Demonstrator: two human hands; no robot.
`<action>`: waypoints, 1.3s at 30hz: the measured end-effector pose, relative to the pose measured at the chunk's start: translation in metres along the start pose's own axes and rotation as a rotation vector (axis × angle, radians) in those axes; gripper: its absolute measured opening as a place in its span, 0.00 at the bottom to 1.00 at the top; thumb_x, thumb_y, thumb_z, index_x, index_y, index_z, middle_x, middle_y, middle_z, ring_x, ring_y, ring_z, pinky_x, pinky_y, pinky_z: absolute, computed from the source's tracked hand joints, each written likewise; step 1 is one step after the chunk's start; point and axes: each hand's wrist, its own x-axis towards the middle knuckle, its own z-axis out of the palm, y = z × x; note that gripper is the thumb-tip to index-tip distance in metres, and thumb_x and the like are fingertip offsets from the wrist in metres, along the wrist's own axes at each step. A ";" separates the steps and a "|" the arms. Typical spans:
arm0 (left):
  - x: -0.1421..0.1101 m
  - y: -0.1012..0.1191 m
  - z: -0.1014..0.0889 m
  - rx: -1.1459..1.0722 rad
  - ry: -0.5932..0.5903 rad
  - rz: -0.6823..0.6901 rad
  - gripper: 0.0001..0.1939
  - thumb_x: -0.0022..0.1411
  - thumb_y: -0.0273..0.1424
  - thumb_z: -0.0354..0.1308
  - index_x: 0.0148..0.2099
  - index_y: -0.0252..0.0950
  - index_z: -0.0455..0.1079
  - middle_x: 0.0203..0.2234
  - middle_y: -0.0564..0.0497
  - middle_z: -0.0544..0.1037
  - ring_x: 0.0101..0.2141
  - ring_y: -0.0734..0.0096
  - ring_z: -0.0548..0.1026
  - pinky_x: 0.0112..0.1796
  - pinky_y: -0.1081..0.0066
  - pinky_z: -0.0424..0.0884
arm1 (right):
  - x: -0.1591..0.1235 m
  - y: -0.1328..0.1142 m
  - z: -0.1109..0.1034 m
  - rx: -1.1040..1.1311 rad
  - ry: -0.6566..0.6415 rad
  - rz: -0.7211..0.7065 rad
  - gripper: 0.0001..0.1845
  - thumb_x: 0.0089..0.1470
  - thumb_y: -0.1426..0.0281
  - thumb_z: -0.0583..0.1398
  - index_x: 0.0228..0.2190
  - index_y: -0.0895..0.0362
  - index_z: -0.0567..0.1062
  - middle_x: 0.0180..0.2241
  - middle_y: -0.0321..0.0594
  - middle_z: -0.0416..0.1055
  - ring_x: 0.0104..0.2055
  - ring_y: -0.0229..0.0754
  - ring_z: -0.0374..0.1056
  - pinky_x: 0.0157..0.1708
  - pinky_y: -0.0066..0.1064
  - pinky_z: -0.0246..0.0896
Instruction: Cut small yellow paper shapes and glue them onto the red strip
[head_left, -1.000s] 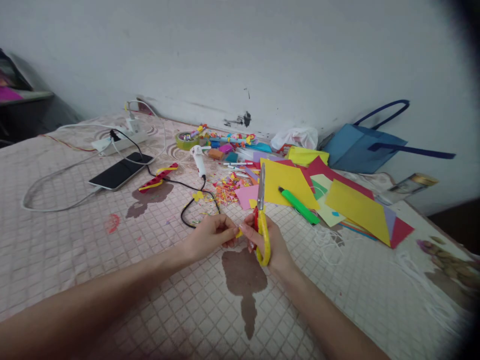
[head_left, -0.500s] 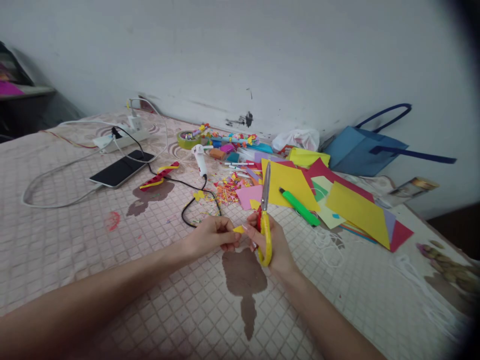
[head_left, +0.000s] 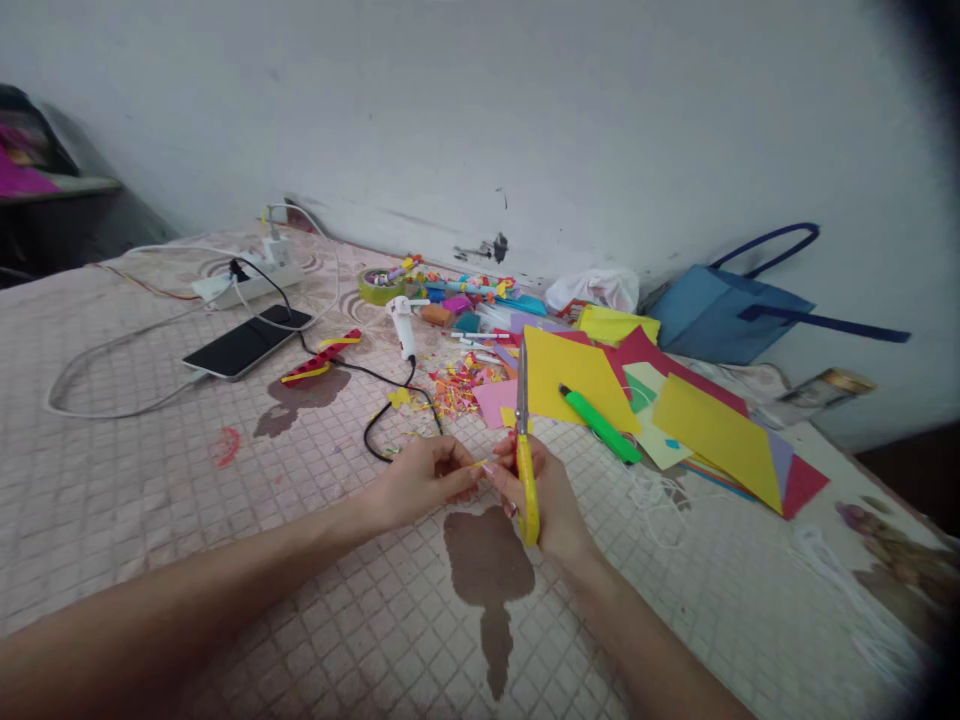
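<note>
Your hands meet fingertip to fingertip, the right hand (head_left: 555, 495) grasping the scissors (head_left: 528, 495) by their looped handles, blades together and pointing to 12 o'clock. Your left hand (head_left: 416, 485) pinches a small yellow piece (head_left: 480, 464), and the right fingertips touch its other end. You seem to be at a fine adjusting step, shaping or turning that piece, though its outline is too small to tell. As a judgement, handling it from here calls for a light pinch at both ends, with the blades kept off your left fingers.

Behind everything rises a pale wall (head_left: 390, 110), scuffed just above the surface (head_left: 360, 620), whose checked covering has brown patches. At 2 o'clock a blue bag (head_left: 716, 310) leans near the wall, with yellow sheets (head_left: 716, 435) and red sheets (head_left: 806, 485) overlapping nearer you. At 10 o'clock lie a phone (head_left: 247, 343) and, beyond it, a white power strip (head_left: 251, 288). A green cutter (head_left: 600, 425) rests at 2 o'clock, close to your right hand; a white glue gun (head_left: 403, 328) sits at 11 o'clock, with a tape roll (head_left: 381, 288) beyond. Tiny coloured scraps (head_left: 459, 388) scatter near 12 o'clock.
</note>
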 end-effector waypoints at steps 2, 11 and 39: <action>0.000 0.001 0.000 0.021 0.010 0.015 0.12 0.55 0.37 0.56 0.27 0.33 0.65 0.18 0.54 0.70 0.21 0.75 0.68 0.23 0.75 0.63 | 0.000 0.001 0.000 -0.004 0.002 -0.002 0.17 0.42 0.64 0.65 0.30 0.56 0.65 0.20 0.27 0.62 0.14 0.28 0.55 0.09 0.20 0.53; -0.001 -0.009 0.002 0.075 -0.039 -0.009 0.14 0.55 0.39 0.56 0.26 0.33 0.65 0.18 0.53 0.71 0.21 0.75 0.69 0.22 0.77 0.62 | 0.002 0.007 0.001 0.001 -0.007 -0.034 0.17 0.42 0.63 0.65 0.31 0.55 0.65 0.23 0.28 0.64 0.15 0.29 0.57 0.11 0.21 0.55; 0.015 0.016 -0.013 -0.162 0.118 0.007 0.13 0.54 0.38 0.58 0.28 0.32 0.64 0.18 0.56 0.68 0.18 0.82 0.65 0.20 0.79 0.62 | 0.005 0.000 -0.004 0.151 0.051 -0.048 0.19 0.44 0.56 0.64 0.29 0.56 0.66 0.21 0.30 0.64 0.14 0.28 0.54 0.12 0.22 0.53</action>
